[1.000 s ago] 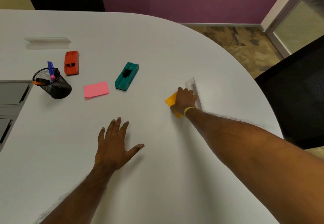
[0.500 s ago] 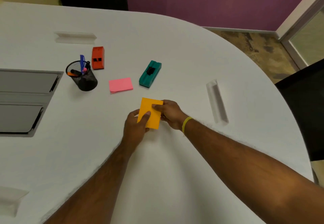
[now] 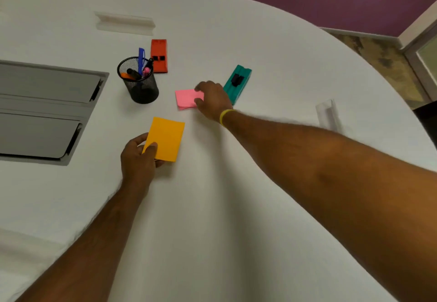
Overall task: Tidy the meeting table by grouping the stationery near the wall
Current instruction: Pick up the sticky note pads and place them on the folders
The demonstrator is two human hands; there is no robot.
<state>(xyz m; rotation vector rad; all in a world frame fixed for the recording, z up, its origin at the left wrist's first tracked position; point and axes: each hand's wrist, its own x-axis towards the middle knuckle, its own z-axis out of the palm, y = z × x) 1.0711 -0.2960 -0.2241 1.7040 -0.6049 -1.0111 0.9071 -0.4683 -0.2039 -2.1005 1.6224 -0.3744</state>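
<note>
Grey recessed hatch [image 3: 47, 112] with two lids, at left; mottled brown floor [image 3: 378, 51], upper right; black chair [image 3: 428, 117], far right.

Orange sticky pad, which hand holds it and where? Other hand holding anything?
The left hand pinches the orange sticky pad at its near left corner. The right hand grips the pink sticky pad by its right end.

I count two note pads, an orange pad [image 3: 165, 139] and a pink pad [image 3: 185, 98], two erasers, a red eraser [image 3: 159, 55] and a green eraser [image 3: 237, 84], one pen cup [image 3: 139, 86], and two clear stands [image 3: 125, 21].
</note>
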